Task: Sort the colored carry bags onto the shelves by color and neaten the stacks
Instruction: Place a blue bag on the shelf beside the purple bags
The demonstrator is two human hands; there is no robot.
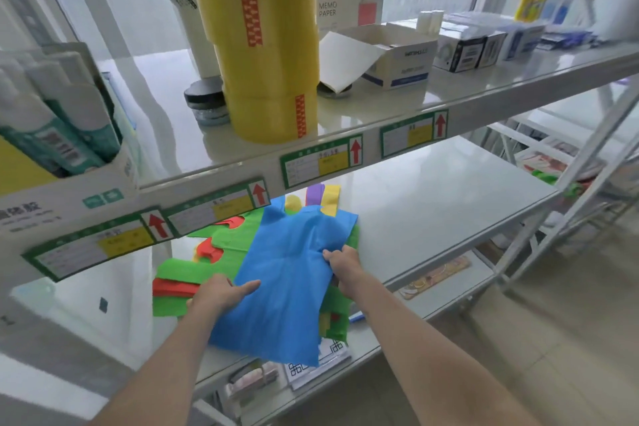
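A blue carry bag (287, 273) lies on top of a mixed heap on the middle shelf (432, 204), its lower end hanging over the front edge. My left hand (221, 292) holds its left edge, thumb on top. My right hand (342, 261) grips its right edge with curled fingers. Green bags (179, 270) and red bags (173, 287) lie under it to the left. Purple and yellow bag handles (326, 197) stick out at the back. More green shows under my right hand.
The upper shelf (380, 107) carries a tall stack of yellow tape rolls (266, 45), an open white box (390, 55), small boxes and a memo paper pack. Labels with red arrows line its front edge. Lower shelves hold paper items. A second rack stands at the right.
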